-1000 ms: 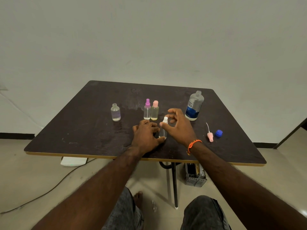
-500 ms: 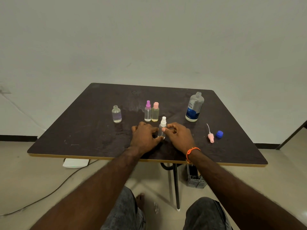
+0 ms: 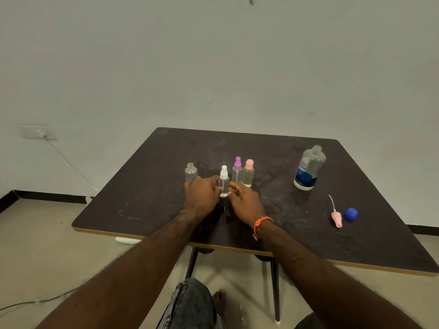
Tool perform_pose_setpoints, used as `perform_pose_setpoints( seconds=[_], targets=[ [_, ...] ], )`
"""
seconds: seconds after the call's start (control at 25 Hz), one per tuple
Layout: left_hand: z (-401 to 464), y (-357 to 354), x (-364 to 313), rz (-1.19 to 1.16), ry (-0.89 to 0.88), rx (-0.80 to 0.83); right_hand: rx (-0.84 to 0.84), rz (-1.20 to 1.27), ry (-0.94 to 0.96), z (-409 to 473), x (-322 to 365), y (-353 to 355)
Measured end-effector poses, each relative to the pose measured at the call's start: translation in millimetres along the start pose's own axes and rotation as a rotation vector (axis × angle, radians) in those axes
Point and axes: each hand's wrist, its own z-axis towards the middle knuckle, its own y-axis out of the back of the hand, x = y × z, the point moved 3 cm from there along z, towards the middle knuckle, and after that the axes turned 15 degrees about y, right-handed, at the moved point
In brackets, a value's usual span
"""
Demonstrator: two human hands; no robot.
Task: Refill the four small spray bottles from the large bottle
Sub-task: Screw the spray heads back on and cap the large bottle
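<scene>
Nearest the viewer, two bare forearms reach forward over the front edge of a dark surface (image 3: 147, 198); an orange band (image 3: 260, 223) circles the right wrist. The left hand (image 3: 202, 195) and right hand (image 3: 244, 200) lie knuckles-up on the surface, one on each side of a clear bottle with a white sprayer (image 3: 224, 180), which stands upright between them. The fingers (image 3: 234, 186) of the right hand curl against the bottle's right side, and those of the left hand close on its left side, so both hands hold its lower body; the exact grip is partly hidden by the knuckles.

To the right, near the front right part of the surface, a loose pink sprayer (image 3: 336, 216) with its dip tube lies flat, and a blue cap (image 3: 351, 213) sits just beside it.

Just behind the hands stand three more small bottles: an uncapped clear one (image 3: 190, 171) at the left, touching or just behind the left fingertips, and, right of the held bottle, a purple-topped bottle (image 3: 237, 170) and a pink-capped bottle (image 3: 248, 173) side by side, close together.

Farther right and back stands the large bottle (image 3: 308, 168), upright, uncapped, with a blue-and-white label, well apart from the small bottles.

Beyond the surface, a pale wall carries a socket (image 3: 35, 133) with a cable running down to the floor.
</scene>
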Motion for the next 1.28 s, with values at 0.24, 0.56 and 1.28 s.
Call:
perform_pose_setpoints(
  seconds=[0.24, 0.56, 1.28],
  targets=[
    [26, -10, -4, 0.012, -0.040, 0.015, 0.032, -0.041, -0.038, 24, -14, -18],
    [19, 0, 0, -0.035, -0.068, -0.096, 0.005, -0.085, -0.018, 22, -11, -9],
    [18, 25, 59, -0.192, 0.242, -0.006, 0.037, -0.347, 0.108, -9, -8, 10]
  ],
)
